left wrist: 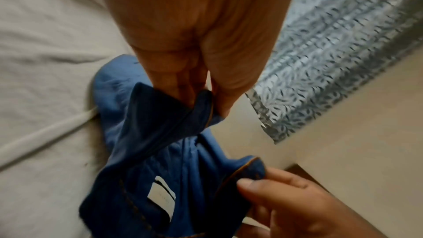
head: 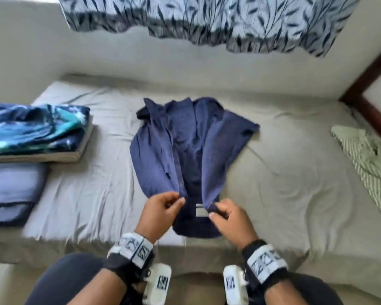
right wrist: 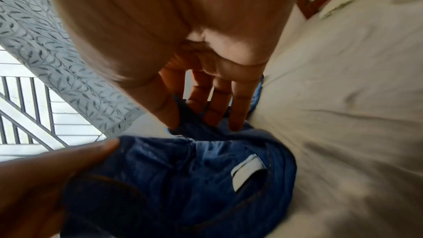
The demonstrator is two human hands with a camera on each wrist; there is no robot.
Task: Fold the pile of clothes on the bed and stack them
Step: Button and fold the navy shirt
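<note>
A navy blue shirt [head: 185, 142] lies lengthwise in the middle of the bed, collar end towards me, its white neck label [head: 201, 210] showing. My left hand [head: 163, 208] pinches the left front edge of the shirt [left wrist: 160, 133] near the collar. My right hand [head: 227, 214] pinches the right front edge of the shirt [right wrist: 194, 178] beside the label [right wrist: 248, 169]. Both hands hold the collar end slightly off the sheet. On the left stands a stack of folded clothes [head: 37, 133] with a blue-green patterned piece on top.
A folded blue item [head: 11, 190] lies in front of the stack at the left. A green striped garment [head: 370, 164] lies crumpled at the bed's right edge. The grey sheet [head: 284, 172] is wrinkled. A leaf-print curtain [head: 207, 20] hangs over the far wall; a wooden frame [head: 370, 84] stands right.
</note>
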